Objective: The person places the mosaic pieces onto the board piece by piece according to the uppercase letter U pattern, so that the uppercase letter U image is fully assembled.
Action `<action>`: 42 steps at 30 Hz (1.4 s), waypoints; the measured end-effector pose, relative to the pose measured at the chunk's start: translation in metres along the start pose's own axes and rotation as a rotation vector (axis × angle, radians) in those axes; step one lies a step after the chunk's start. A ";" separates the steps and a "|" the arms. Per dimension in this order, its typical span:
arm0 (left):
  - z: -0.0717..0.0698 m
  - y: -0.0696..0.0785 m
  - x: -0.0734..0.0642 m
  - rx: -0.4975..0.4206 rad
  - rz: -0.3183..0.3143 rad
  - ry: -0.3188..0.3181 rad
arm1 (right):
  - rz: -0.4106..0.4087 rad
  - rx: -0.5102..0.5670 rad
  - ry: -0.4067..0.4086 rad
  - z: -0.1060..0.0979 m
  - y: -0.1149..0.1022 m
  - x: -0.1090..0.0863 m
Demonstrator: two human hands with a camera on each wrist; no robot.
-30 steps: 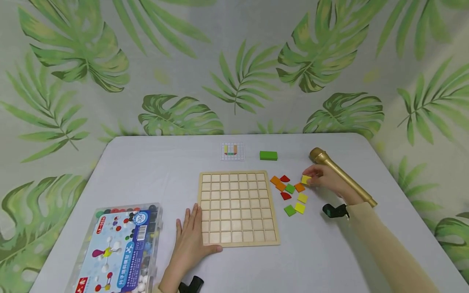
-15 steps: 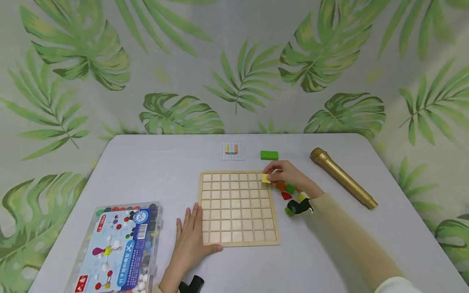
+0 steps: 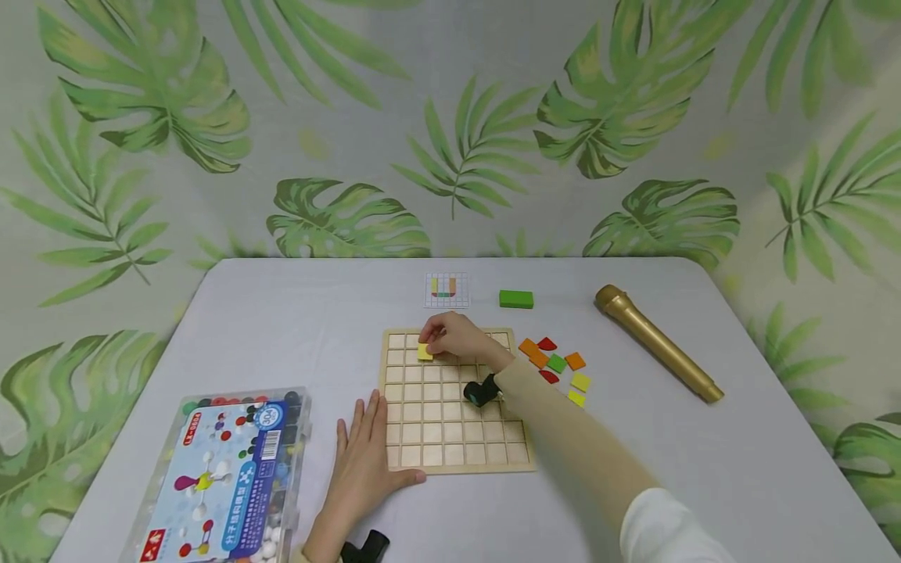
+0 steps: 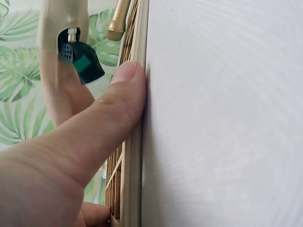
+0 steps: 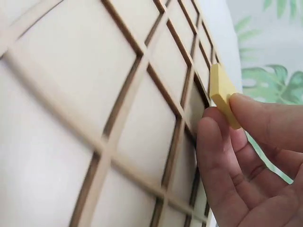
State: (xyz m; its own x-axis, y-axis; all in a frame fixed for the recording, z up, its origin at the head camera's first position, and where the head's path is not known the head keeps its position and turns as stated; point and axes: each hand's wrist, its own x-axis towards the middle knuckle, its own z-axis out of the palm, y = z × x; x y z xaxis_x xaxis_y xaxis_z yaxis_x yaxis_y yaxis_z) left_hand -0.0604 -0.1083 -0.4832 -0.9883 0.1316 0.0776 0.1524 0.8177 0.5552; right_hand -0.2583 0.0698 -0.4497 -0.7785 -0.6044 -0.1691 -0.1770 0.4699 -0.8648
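A square wooden grid board (image 3: 457, 473) lies on the white table. My left hand (image 3: 362, 461) rests along its left edge and near corner, fingers straight; in the left wrist view the thumb (image 4: 111, 106) lies against the board's side. Over the upper left of the board, my right hand (image 3: 457, 338) pinches a yellow square tile (image 3: 425, 352) between thumb and fingers. The right wrist view shows that yellow tile (image 5: 221, 92) tilted, close above the grid cells. Right of the board lie loose tiles: orange (image 3: 575, 360), green (image 3: 556, 363), yellow (image 3: 580, 381) and rounded red (image 3: 547, 343).
A small card (image 3: 446, 290) with a coloured U pattern on a grid lies behind the board. Beside it is a green block (image 3: 516, 299). A gold microphone (image 3: 658, 342) lies at the right. A clear plastic case (image 3: 303, 438) of coloured balls stands at the left.
My right hand has carried the yellow tile leftward from the loose tiles to over the board's upper left. My left hand has stayed at the board's edge.
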 end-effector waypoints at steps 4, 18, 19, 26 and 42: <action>0.000 -0.001 -0.001 0.005 0.000 -0.004 | 0.019 -0.052 0.022 0.013 -0.009 0.007; 0.000 0.003 -0.005 -0.020 -0.032 -0.029 | -0.027 -0.432 0.040 0.026 -0.019 0.012; 0.000 0.005 -0.005 -0.024 -0.035 -0.032 | -0.031 -0.409 0.039 0.025 -0.018 0.011; -0.030 0.030 -0.016 -0.027 0.026 -0.116 | -0.011 0.009 0.013 0.008 -0.010 -0.004; -0.143 0.014 0.126 0.293 0.270 -0.408 | -0.128 0.047 -0.164 -0.006 0.003 -0.016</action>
State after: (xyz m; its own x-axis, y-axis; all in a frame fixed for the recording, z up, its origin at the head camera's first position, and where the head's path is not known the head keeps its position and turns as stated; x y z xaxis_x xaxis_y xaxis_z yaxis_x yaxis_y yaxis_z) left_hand -0.1845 -0.1607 -0.3477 -0.8388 0.5160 -0.1734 0.4532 0.8384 0.3028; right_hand -0.2504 0.0847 -0.4469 -0.6423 -0.7556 -0.1284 -0.2364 0.3546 -0.9046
